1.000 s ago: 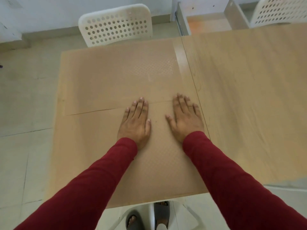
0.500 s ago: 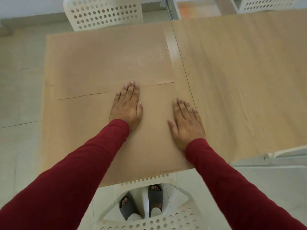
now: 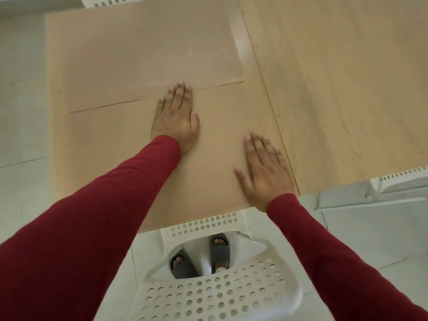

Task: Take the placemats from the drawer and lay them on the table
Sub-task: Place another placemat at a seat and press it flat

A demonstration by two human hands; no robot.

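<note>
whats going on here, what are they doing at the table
A person in red sleeves is laying placemats on a wooden table. Two tan mats lie flat, edge to edge. The left hand presses flat on the near placemat, fingertips at its seam with the far placemat. The right hand lies flat near that mat's right edge.

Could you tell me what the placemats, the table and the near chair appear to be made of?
Placemats: apparently thin translucent plastic or silicone, dotted texture, the tabletop showing through. Table: light wood-look surface, visible grain, possibly laminate. Near chair: white moulded plastic, perforated with round holes.
</note>
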